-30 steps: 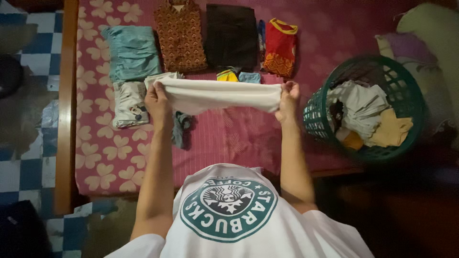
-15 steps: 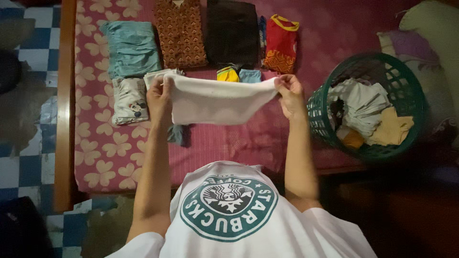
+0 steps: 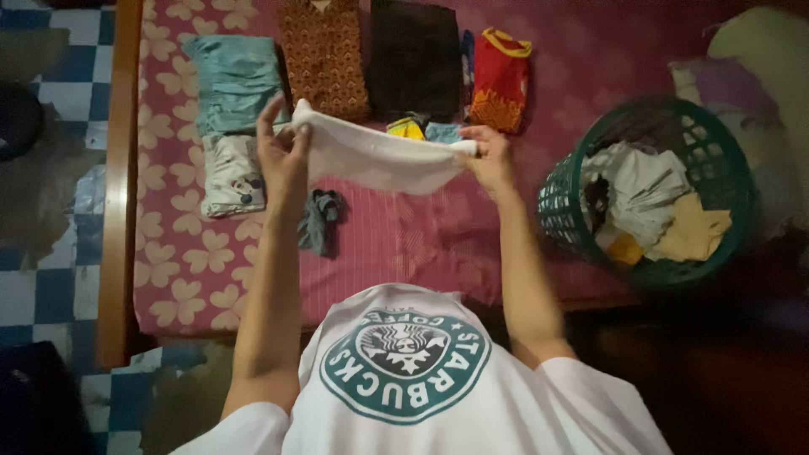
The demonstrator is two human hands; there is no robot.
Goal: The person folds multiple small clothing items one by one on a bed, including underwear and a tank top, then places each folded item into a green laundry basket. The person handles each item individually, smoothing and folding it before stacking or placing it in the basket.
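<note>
two hands [image 3: 282, 156] [image 3: 489, 160] on one white cloth [image 3: 375, 156] (one green basket [image 3: 556, 211] nearby)

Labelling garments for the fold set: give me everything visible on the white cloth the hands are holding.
The white cloth garment looks like soft, plain knit fabric, with no print visible. It is folded into a long band and held stretched in the air above the pink flowered bed cover, sagging a little along its lower edge. The left hand pinches its left end, raised slightly higher; the right hand grips its right end. Nothing else touches it.
</note>
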